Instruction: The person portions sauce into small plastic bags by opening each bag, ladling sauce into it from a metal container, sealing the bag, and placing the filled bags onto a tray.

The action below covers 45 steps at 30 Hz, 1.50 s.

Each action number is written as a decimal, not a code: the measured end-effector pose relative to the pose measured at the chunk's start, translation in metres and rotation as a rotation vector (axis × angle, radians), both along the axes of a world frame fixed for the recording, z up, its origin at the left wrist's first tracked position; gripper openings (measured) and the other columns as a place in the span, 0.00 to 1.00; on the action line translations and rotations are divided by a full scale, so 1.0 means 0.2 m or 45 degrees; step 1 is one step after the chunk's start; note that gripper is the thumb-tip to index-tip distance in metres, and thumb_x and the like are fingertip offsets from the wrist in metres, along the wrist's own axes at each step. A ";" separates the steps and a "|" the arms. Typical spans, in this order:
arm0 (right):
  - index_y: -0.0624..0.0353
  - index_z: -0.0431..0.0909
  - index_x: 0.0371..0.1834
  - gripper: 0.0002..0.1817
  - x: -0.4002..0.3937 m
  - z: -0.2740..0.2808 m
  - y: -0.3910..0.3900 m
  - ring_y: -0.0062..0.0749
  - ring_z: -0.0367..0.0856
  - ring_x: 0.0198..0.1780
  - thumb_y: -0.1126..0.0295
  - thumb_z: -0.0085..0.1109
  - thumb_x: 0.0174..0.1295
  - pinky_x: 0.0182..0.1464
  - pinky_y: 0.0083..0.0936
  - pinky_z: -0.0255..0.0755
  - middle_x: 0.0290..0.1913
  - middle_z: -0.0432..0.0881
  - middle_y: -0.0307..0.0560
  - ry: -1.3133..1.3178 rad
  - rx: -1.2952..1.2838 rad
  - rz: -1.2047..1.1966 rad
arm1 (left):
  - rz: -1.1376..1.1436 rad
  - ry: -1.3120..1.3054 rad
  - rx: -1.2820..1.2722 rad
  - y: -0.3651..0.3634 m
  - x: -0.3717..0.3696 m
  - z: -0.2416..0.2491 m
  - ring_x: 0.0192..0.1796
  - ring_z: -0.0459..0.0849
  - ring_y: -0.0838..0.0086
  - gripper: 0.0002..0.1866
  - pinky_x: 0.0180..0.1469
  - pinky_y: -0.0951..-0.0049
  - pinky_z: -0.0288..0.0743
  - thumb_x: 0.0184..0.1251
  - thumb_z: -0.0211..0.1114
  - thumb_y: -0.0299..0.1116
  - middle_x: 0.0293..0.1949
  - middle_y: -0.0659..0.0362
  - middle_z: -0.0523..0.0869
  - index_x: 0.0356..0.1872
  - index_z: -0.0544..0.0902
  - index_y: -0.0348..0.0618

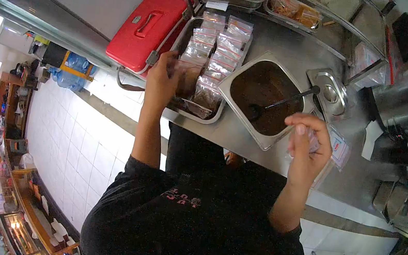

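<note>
My left hand (163, 74) is at the left side of a metal tray (214, 117), its slightly blurred fingers closed at the edge of a zip bag with brown contents (188, 79). Two rows of filled clear zip bags (211, 65) lie overlapping in that tray. To the right sits a square steel pan (238, 112) of dark brown sauce, a black ladle (291, 98) resting in it with its handle over the right rim. Over the counter's front edge, my right hand (310, 150) is curled around crumpled clear plastic bags (312, 141).
A red lidded box (147, 28) stands left of the tray. A steel lid (331, 93) lies right of the pan, near a packet of plastic bags (337, 149). Behind are a metal rack (281, 23) and a tray of bagged food (296, 10). A large steel pot (403, 98) stands at right.
</note>
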State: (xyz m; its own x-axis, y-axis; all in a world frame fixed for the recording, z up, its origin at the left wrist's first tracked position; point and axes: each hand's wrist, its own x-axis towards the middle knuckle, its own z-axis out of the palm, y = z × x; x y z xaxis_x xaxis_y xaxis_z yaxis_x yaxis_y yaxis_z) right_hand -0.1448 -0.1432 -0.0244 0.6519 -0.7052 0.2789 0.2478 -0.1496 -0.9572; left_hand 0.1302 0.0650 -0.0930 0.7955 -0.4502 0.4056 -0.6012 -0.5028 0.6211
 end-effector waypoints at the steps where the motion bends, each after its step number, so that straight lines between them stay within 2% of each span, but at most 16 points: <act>1: 0.64 0.83 0.43 0.06 0.02 -0.02 -0.01 0.19 0.76 0.29 0.73 0.59 0.72 0.34 0.15 0.69 0.43 0.85 0.47 0.001 0.000 0.000 | 0.000 0.001 0.000 -0.01 -0.02 0.02 0.45 0.88 0.50 0.21 0.48 0.59 0.79 0.62 0.69 0.23 0.42 0.47 0.89 0.57 0.78 0.40; 3: 0.63 0.84 0.45 0.13 0.07 -0.04 -0.01 0.16 0.71 0.26 0.65 0.53 0.77 0.28 0.12 0.63 0.52 0.83 0.49 -0.080 -0.165 0.020 | 0.020 -0.354 -0.096 -0.05 -0.09 0.11 0.52 0.88 0.61 0.21 0.53 0.64 0.81 0.65 0.68 0.22 0.53 0.47 0.87 0.60 0.79 0.40; 6: 0.63 0.84 0.45 0.17 0.10 0.01 0.08 0.16 0.73 0.30 0.62 0.50 0.77 0.31 0.13 0.65 0.60 0.79 0.50 0.025 0.026 0.056 | -0.288 0.159 -0.296 -0.16 -0.40 0.23 0.45 0.87 0.65 0.18 0.47 0.68 0.79 0.64 0.71 0.27 0.49 0.54 0.88 0.55 0.82 0.41; 7: 0.63 0.84 0.45 0.16 0.11 0.00 0.10 0.19 0.75 0.35 0.62 0.51 0.77 0.37 0.17 0.68 0.61 0.78 0.51 0.041 0.018 0.078 | -0.502 0.533 -0.347 -0.21 -0.57 0.39 0.43 0.87 0.66 0.17 0.45 0.68 0.79 0.63 0.72 0.28 0.47 0.55 0.88 0.54 0.84 0.43; 11: 0.62 0.84 0.44 0.14 0.15 -0.04 0.15 0.36 0.76 0.56 0.63 0.54 0.75 0.60 0.36 0.70 0.58 0.79 0.53 -0.075 -0.398 -0.018 | -0.878 0.392 -0.324 -0.35 -0.75 0.30 0.43 0.87 0.67 0.12 0.44 0.65 0.80 0.64 0.73 0.30 0.41 0.57 0.89 0.48 0.86 0.42; 14: 0.62 0.83 0.46 0.11 0.12 -0.04 0.15 0.36 0.77 0.55 0.65 0.59 0.72 0.58 0.33 0.71 0.57 0.79 0.53 -0.029 -0.525 -0.079 | -0.772 0.277 -0.274 -0.35 -0.74 0.29 0.44 0.87 0.72 0.10 0.44 0.68 0.81 0.65 0.72 0.30 0.43 0.57 0.88 0.44 0.85 0.38; 16: 0.62 0.82 0.49 0.10 0.07 -0.12 0.12 0.34 0.76 0.54 0.69 0.64 0.68 0.57 0.29 0.71 0.54 0.80 0.51 -0.048 -0.234 -0.036 | -0.917 0.721 -0.571 -0.35 -0.73 0.30 0.46 0.87 0.68 0.11 0.47 0.69 0.80 0.64 0.73 0.29 0.41 0.54 0.88 0.44 0.84 0.37; 18: 0.61 0.81 0.51 0.13 0.01 -0.03 0.13 0.27 0.78 0.46 0.70 0.68 0.66 0.48 0.20 0.74 0.48 0.81 0.46 0.293 -0.137 -0.288 | -0.867 0.824 -0.725 -0.36 -0.73 0.29 0.46 0.87 0.70 0.10 0.46 0.69 0.80 0.66 0.72 0.30 0.40 0.55 0.87 0.44 0.84 0.37; 24: 0.59 0.79 0.45 0.12 -0.02 -0.07 0.01 0.13 0.71 0.27 0.69 0.72 0.63 0.24 0.10 0.62 0.38 0.80 0.37 0.223 0.144 -0.046 | -0.811 0.883 -0.835 -0.31 -0.67 0.30 0.48 0.85 0.71 0.11 0.47 0.70 0.81 0.66 0.69 0.26 0.43 0.56 0.85 0.47 0.81 0.38; 26: 0.58 0.77 0.43 0.11 -0.01 -0.05 0.04 0.12 0.70 0.27 0.70 0.72 0.64 0.24 0.10 0.61 0.37 0.79 0.37 0.250 0.208 -0.132 | -0.745 0.732 -0.718 -0.30 -0.67 0.33 0.52 0.85 0.67 0.12 0.49 0.67 0.80 0.65 0.68 0.25 0.47 0.55 0.83 0.48 0.80 0.39; 28: 0.57 0.76 0.41 0.11 0.01 -0.06 0.05 0.12 0.70 0.27 0.70 0.71 0.64 0.24 0.09 0.61 0.36 0.78 0.36 0.275 0.278 -0.219 | -0.338 -0.153 -0.808 -0.34 -0.71 0.37 0.57 0.81 0.61 0.13 0.57 0.63 0.77 0.67 0.67 0.26 0.53 0.53 0.80 0.51 0.79 0.41; 29: 0.56 0.75 0.40 0.11 0.01 -0.09 0.03 0.12 0.70 0.27 0.70 0.70 0.66 0.24 0.09 0.61 0.35 0.78 0.36 0.227 0.208 -0.263 | -0.576 -0.119 -0.729 -0.35 -0.74 0.34 0.60 0.78 0.54 0.19 0.60 0.58 0.75 0.64 0.68 0.26 0.56 0.51 0.76 0.56 0.76 0.42; 32: 0.55 0.74 0.40 0.10 0.05 -0.06 0.11 0.12 0.70 0.28 0.69 0.68 0.69 0.24 0.09 0.61 0.34 0.77 0.37 0.109 0.144 -0.393 | -0.903 0.084 -0.514 -0.39 -0.83 0.32 0.58 0.79 0.54 0.21 0.57 0.57 0.77 0.64 0.70 0.29 0.55 0.51 0.76 0.57 0.75 0.43; 40: 0.60 0.75 0.44 0.10 -0.07 -0.09 0.07 0.19 0.74 0.34 0.67 0.66 0.71 0.31 0.16 0.68 0.36 0.77 0.42 0.134 -0.024 -0.420 | -1.018 0.443 -0.814 -0.45 -0.82 0.28 0.48 0.87 0.56 0.14 0.51 0.62 0.81 0.67 0.71 0.32 0.46 0.52 0.86 0.48 0.81 0.38; 42: 0.62 0.79 0.45 0.11 -0.07 -0.08 0.07 0.26 0.78 0.40 0.68 0.69 0.68 0.40 0.21 0.75 0.39 0.80 0.44 0.151 -0.019 -0.430 | -0.938 0.604 -0.976 -0.45 -0.83 0.29 0.40 0.90 0.61 0.07 0.40 0.64 0.83 0.66 0.71 0.28 0.35 0.52 0.87 0.39 0.86 0.36; 45: 0.62 0.84 0.47 0.08 -0.02 -0.09 0.08 0.19 0.78 0.38 0.72 0.67 0.68 0.37 0.14 0.69 0.46 0.86 0.45 0.244 -0.301 -0.578 | -0.946 0.526 -0.937 -0.44 -0.81 0.28 0.44 0.89 0.61 0.07 0.45 0.64 0.82 0.68 0.69 0.28 0.38 0.54 0.89 0.42 0.86 0.37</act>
